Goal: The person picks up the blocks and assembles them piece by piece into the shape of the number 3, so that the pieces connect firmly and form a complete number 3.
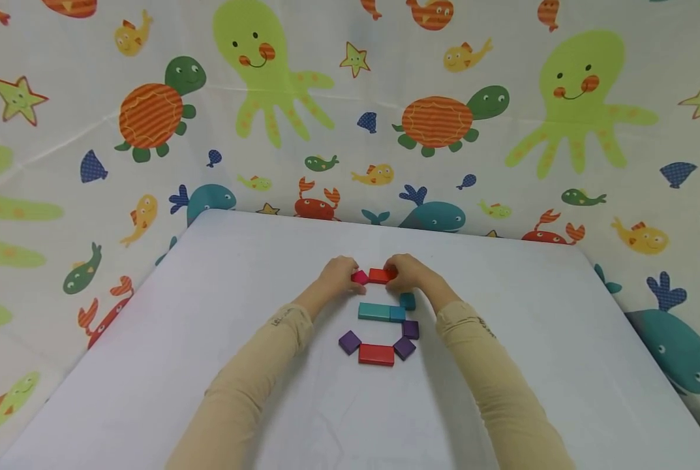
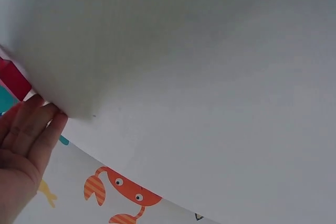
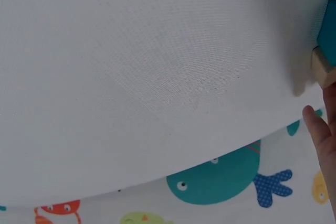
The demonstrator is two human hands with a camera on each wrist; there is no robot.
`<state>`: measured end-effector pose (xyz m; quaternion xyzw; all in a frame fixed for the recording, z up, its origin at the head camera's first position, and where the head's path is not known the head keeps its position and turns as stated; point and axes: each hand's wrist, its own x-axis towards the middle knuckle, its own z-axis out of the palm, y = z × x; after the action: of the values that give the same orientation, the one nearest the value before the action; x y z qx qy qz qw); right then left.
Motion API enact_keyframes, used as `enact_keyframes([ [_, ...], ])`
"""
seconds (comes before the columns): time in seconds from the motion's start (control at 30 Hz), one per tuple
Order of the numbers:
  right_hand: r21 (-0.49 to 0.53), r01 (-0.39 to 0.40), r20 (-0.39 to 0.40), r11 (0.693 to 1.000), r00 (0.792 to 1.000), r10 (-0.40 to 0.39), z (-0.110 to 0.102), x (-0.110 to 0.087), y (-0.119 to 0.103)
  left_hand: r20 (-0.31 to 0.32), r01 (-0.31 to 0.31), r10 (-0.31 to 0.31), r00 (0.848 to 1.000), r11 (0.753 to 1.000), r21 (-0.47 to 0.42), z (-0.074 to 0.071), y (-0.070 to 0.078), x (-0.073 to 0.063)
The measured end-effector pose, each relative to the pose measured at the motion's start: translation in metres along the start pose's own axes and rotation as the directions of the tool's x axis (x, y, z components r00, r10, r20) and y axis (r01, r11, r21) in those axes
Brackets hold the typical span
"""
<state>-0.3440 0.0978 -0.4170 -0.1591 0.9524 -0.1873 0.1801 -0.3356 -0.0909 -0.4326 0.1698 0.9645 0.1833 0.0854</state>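
At the top of a row of flat blocks, my left hand (image 1: 339,274) has its thumb and fingers on either side of a small pink block (image 1: 359,277). The left wrist view shows the fingertips low on the table beside a pink-red block (image 2: 16,81). Right of the pink block lies a red rectangular block (image 1: 378,276). My right hand (image 1: 410,273) curls over its right end, thumb toward me. In the right wrist view its fingers touch a plain wooden-sided block (image 3: 322,67), mostly cut off by the frame, against a teal block (image 3: 328,32).
Nearer me lie a small teal block (image 1: 407,301), a long turquoise block (image 1: 374,311) with a blue block (image 1: 397,314), purple blocks (image 1: 410,329) and another red block (image 1: 376,354). They form a curved figure on the white table (image 1: 209,339). A sea-animal cloth (image 1: 338,117) hangs behind.
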Motion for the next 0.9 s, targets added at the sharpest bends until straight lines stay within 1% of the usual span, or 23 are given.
enact_keyframes([
  [0.13, 0.037, -0.001, -0.005, 0.999, 1.0, 0.001, 0.0, 0.002, 0.005, 0.044, -0.02, 0.022, 0.999, 0.999, -0.046, -0.006, -0.005, 0.0],
  [0.23, 0.102, -0.006, -0.01, 0.995, 1.0, 0.007, 0.0, 0.0, 0.011, 0.07, -0.052, 0.056, 0.996, 0.996, -0.069, -0.008, -0.009, -0.002],
  [0.3, 0.123, 0.012, -0.02, 0.992, 1.0, -0.01, 0.0, -0.003, 0.016, 0.081, -0.086, 0.092, 0.993, 0.994, -0.071, -0.008, -0.012, -0.003],
  [0.37, 0.124, 0.05, -0.044, 0.991, 0.998, -0.045, -0.002, -0.008, 0.02, 0.075, -0.117, 0.122, 0.99, 0.991, -0.067, -0.008, -0.014, -0.006],
  [0.5, 0.077, 0.138, -0.136, 0.988, 0.983, -0.126, -0.007, -0.019, 0.024, 0.019, -0.156, 0.158, 0.987, 0.985, -0.074, -0.011, -0.019, -0.015],
  [0.6, 0.051, 0.181, -0.211, 0.982, 0.963, -0.166, -0.011, -0.03, 0.023, -0.027, -0.175, 0.173, 0.985, 0.982, -0.075, -0.015, -0.023, -0.022],
  [0.67, 0.053, 0.2, -0.253, 0.978, 0.95, -0.18, -0.013, -0.038, 0.022, -0.058, -0.201, 0.197, 0.979, 0.977, -0.066, -0.017, -0.026, -0.025],
  [0.77, 0.066, 0.219, -0.311, 0.973, 0.932, -0.188, -0.014, -0.049, 0.022, -0.123, -0.258, 0.252, 0.96, 0.965, -0.037, -0.021, -0.031, -0.03],
  [0.83, 0.077, 0.22, -0.342, 0.973, 0.922, -0.181, -0.012, -0.057, 0.022, -0.167, -0.295, 0.288, 0.943, 0.955, -0.016, -0.024, -0.034, -0.034],
  [0.9, 0.067, 0.211, -0.365, 0.975, 0.915, -0.173, -0.009, -0.065, 0.021, -0.202, -0.322, 0.316, 0.927, 0.947, 0.0, -0.026, -0.036, -0.038],
])
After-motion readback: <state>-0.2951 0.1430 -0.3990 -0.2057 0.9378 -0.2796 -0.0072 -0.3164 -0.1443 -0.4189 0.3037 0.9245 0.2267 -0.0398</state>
